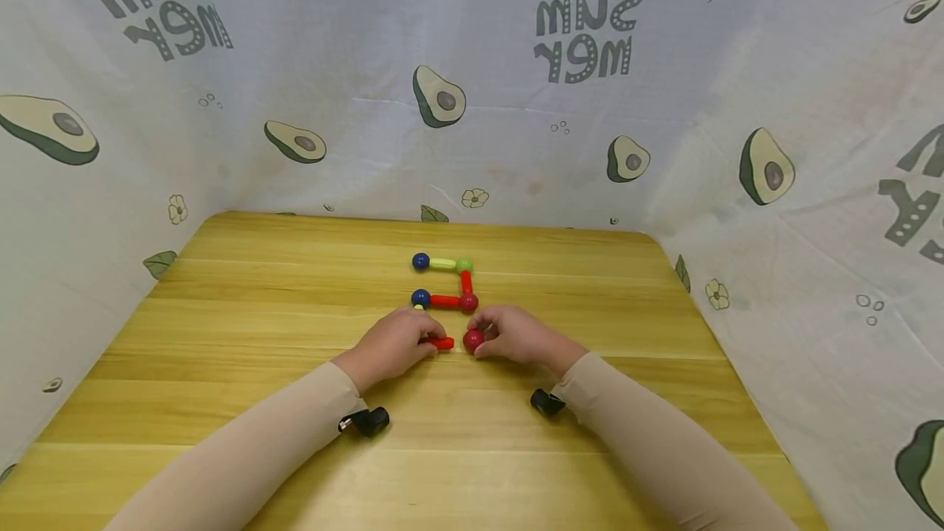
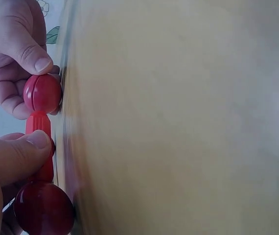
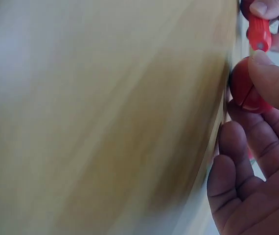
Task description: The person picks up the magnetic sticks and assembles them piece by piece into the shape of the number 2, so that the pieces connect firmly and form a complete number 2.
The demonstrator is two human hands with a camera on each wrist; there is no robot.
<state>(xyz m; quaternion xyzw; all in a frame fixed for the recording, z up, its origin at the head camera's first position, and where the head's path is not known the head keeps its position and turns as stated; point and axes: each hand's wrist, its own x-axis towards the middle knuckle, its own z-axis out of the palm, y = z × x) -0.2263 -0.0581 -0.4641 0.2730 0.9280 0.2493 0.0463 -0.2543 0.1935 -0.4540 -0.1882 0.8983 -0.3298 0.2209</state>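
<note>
In the head view my left hand point(image 1: 398, 342) pinches a red magnetic rod point(image 1: 442, 343) between thumb and fingers. At the rod's other end, a dark red ball point(image 2: 44, 208) shows in the left wrist view; the hand hides it from above. My right hand point(image 1: 519, 338) holds a red ball point(image 1: 474, 341) with thumb and fingers, a small gap from the rod's bare tip. Behind the hands lies a chain of joined pieces: a blue ball point(image 1: 420, 261), light green rod point(image 1: 442, 264), green ball point(image 1: 464, 266), red rods, another red ball point(image 1: 468, 302) and a second blue ball point(image 1: 420, 298).
A yellow-green rod point(image 1: 418, 307) runs from the nearer blue ball under my left hand. Everything lies on a wooden table point(image 1: 295, 449). A white cloth point(image 1: 501, 162) printed with avocados hangs at its back and sides. Each wrist wears a small black camera point(image 1: 371, 422).
</note>
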